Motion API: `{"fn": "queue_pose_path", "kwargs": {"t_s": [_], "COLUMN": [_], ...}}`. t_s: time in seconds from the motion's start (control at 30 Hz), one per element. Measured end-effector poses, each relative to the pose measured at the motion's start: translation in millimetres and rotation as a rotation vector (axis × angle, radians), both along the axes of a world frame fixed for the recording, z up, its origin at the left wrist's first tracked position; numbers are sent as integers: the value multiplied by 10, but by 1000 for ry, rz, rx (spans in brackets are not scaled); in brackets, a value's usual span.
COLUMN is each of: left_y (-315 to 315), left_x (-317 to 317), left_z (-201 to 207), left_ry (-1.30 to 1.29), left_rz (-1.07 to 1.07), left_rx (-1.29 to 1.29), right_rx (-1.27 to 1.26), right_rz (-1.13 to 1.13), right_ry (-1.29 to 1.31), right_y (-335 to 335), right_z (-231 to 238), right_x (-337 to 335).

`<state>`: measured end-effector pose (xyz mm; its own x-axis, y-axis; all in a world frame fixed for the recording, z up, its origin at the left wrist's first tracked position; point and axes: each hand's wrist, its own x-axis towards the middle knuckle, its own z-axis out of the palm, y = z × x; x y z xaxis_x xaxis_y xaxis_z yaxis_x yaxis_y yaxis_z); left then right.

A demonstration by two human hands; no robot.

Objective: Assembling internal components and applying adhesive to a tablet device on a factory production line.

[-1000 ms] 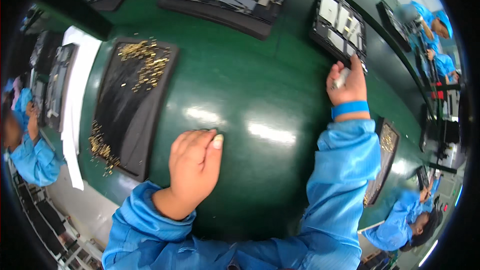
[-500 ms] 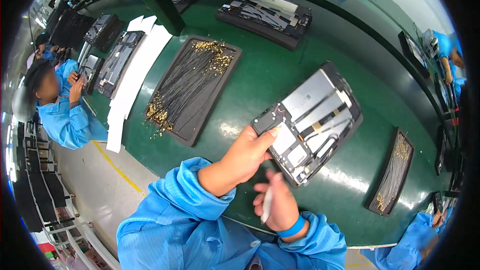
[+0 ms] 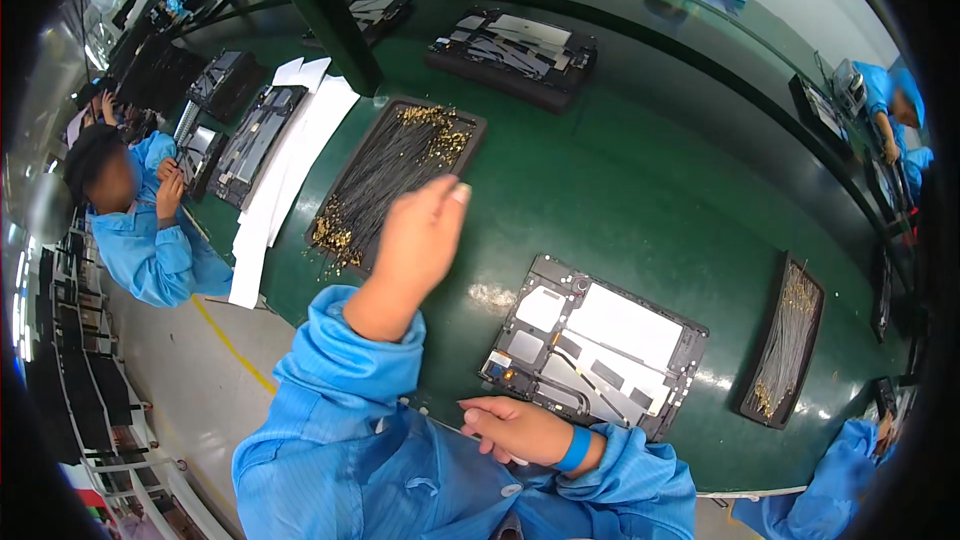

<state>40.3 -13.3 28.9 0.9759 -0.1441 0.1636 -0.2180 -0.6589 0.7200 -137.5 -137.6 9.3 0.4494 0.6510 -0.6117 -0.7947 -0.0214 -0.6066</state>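
A tablet-like device [image 3: 620,342] lies flat on the green table, its inside with white and silver plates, dark cables and small boards facing up. My right hand [image 3: 520,430] is at its near left edge, fingers curled round a slim white pen-like tool [image 3: 518,460], mostly hidden by the hand. Over the right side of a dark tray [image 3: 398,140] of black cables with gold ends [image 3: 375,175] is my left hand [image 3: 418,237]. Its thumb and forefinger stretch forward, the other fingers are largely hidden, and nothing shows in it.
A second tray [image 3: 785,340] at the right holds grey cables with gold ends. Another opened device [image 3: 515,50] sits on a dark holder at the back. White sheets [image 3: 290,180] lie left beside a green post [image 3: 325,15]. A co-worker [image 3: 150,200] works at the far left.
The device was tilted up in my left hand; now it rests turned on the table. My left hand has let go and moved left to the tray. My right hand has drawn slightly toward me.
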Motion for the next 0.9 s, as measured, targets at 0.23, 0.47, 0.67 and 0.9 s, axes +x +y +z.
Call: {"fn": "queue_pose_path", "kwargs": {"t_s": [0.23,0.47,0.67,0.9], "left_y": [544,499,379,52], "left_x": [319,315,110,-364], "left_z": [-370,-47,212,312], "left_ry": [-212,-154,-385,-652], "left_rz": [283,207,61,-513], "left_rx": [585,242,239,327], "right_rx": [67,75,50,-85], "right_rz": [117,249,247,-100], "right_ry": [0,-115,-152,-213], "right_y": [-64,-121,-155,-238], "right_z": [-28,-66,1,176], "right_x": [138,226,327,212]}}
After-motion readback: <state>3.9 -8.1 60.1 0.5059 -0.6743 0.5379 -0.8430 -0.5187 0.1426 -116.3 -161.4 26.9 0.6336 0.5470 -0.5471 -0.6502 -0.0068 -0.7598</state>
